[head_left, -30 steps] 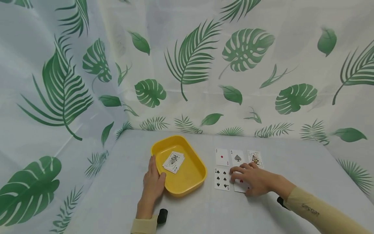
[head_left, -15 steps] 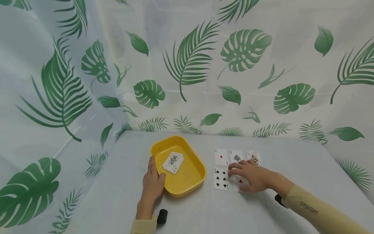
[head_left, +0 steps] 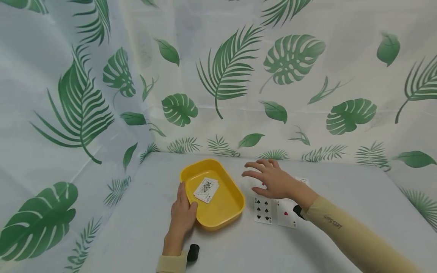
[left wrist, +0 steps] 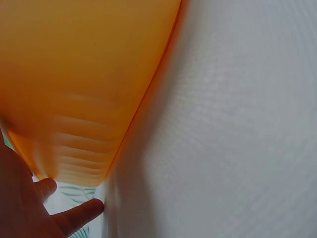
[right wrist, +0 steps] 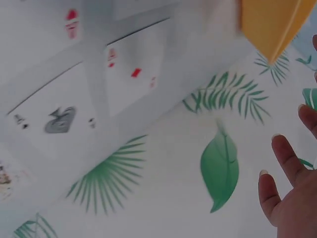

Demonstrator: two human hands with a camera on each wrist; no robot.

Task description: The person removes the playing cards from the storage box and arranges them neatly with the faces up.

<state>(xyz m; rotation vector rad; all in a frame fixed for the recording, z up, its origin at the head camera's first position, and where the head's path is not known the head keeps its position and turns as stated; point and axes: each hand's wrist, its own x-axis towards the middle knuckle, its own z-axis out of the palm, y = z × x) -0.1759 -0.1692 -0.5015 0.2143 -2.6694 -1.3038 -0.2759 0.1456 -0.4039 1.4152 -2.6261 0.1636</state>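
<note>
A yellow tray (head_left: 222, 214) stands on the table, with a small stack of playing cards (head_left: 206, 189) inside, a joker on top. My left hand (head_left: 182, 212) rests along the tray's left side, fingers fairly straight against the outer wall. My right hand (head_left: 273, 180) hovers over the laid-out cards, fingers spread, holding nothing. Below it lie the six of spades (head_left: 263, 211) and the ace of hearts (head_left: 286, 214). The ace of diamonds (right wrist: 132, 74) and ace of spades (right wrist: 62, 119) show in the right wrist view; the hand mostly covers them in the head view. A joker (head_left: 303, 181) is partly hidden behind the wrist.
A pale cloth covers the table (head_left: 246, 250). Behind and to the left rises a white sheet (head_left: 232, 121) printed with green leaves. The cards lie face up in two rows to the right of the tray.
My right hand has lifted off the ace of hearts and moved up and left over the far row, uncovering that card. The left hand and tray keep their places.
</note>
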